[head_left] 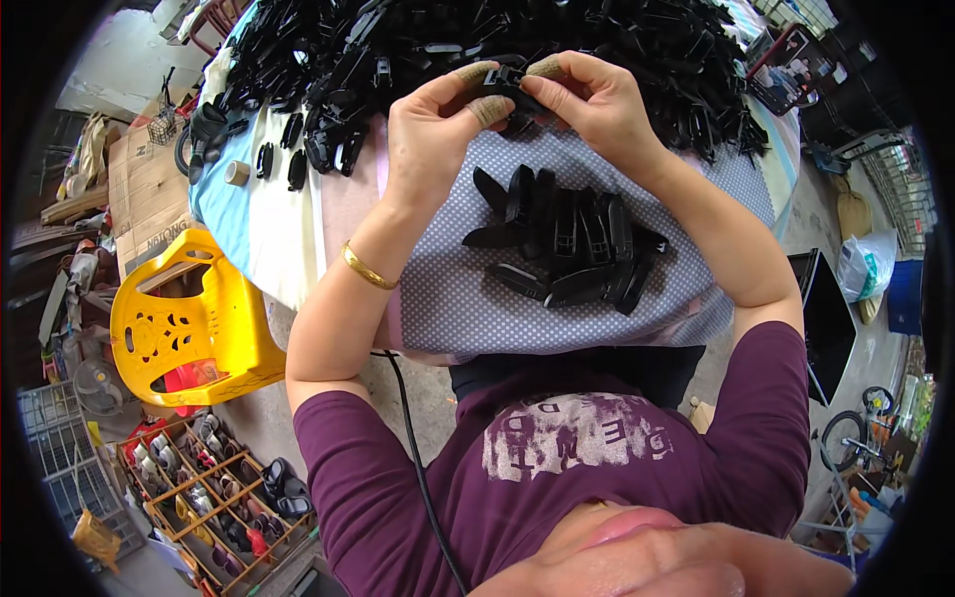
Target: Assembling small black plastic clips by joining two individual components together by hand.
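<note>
My left hand (430, 134) and my right hand (604, 111) meet at the near edge of a large heap of black plastic parts (637, 50). Between their fingertips they pinch one small black plastic part (504, 78), its shape partly covered by the fingers. Beige tape wraps the left thumb and forefinger and a right fingertip. Nearer to me, a smaller pile of long, curved black plastic pieces (577, 234) lies on the dotted grey cloth (438, 289). A few loose pieces (296, 169) rest left of the heap.
A tape roll (237, 173) sits at the table's left side. Beside the table stands a yellow plastic chair (244, 333), with a wooden shoe rack (209, 497) below it. A black cable (410, 428) runs down in front of me. Black crates (841, 95) stand at the right.
</note>
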